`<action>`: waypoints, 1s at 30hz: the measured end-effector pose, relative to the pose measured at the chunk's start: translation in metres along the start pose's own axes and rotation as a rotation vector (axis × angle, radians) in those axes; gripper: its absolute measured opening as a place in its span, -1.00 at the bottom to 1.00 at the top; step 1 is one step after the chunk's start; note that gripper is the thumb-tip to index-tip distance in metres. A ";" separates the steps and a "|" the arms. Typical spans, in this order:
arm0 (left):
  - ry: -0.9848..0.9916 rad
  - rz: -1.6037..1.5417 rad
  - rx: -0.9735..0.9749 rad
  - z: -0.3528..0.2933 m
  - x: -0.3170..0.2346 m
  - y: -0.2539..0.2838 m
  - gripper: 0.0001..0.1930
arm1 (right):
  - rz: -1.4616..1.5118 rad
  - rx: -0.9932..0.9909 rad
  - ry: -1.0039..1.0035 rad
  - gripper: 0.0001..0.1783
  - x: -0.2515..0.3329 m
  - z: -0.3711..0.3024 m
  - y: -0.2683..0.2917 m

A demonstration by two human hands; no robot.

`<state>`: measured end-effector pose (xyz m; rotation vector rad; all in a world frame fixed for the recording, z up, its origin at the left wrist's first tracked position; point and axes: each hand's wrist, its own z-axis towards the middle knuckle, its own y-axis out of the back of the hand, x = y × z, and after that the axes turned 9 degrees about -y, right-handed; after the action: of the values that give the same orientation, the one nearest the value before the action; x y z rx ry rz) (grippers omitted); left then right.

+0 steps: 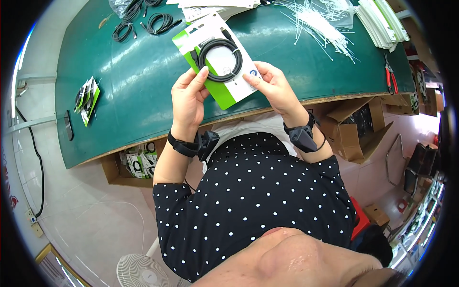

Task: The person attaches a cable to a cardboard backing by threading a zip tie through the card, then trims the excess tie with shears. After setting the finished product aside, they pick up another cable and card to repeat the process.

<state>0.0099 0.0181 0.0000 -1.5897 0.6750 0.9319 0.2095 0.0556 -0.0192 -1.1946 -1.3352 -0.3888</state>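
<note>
Between my hands, above the near edge of the green table [143, 86], is a green and white backing card [224, 97] with a coiled black cable [238, 56] on its front. White ties show on the coil. My left hand [190, 95] pinches the card and the coil's lower left side between thumb and fingers. My right hand [272, 86] grips the card's right edge, thumb on the front; its other fingers are mostly hidden behind the card.
Loose black cables [160, 23] lie at the far left, carded cables [87, 99] and a phone-like dark object [68, 125] at the left. White zip ties [320, 26], stacked cards [377, 24] and red-handled cutters [391, 76] are at the right. Cardboard boxes [342, 136] stand below the table.
</note>
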 end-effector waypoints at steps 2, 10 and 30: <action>0.002 0.008 0.014 -0.002 0.000 0.000 -0.79 | -0.026 -0.011 0.018 -0.61 -0.003 -0.002 0.001; 0.013 0.047 0.069 -0.002 0.000 -0.005 -0.77 | -0.164 -0.018 0.078 -0.62 0.000 -0.008 0.009; 0.164 0.209 0.176 0.000 0.013 0.012 -0.74 | -1.472 -1.504 0.522 -0.81 0.119 -0.114 0.294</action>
<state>0.0068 0.0161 -0.0171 -1.4681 1.0255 0.8723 0.5392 0.1285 -0.0193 -0.7343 -1.1007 -2.8724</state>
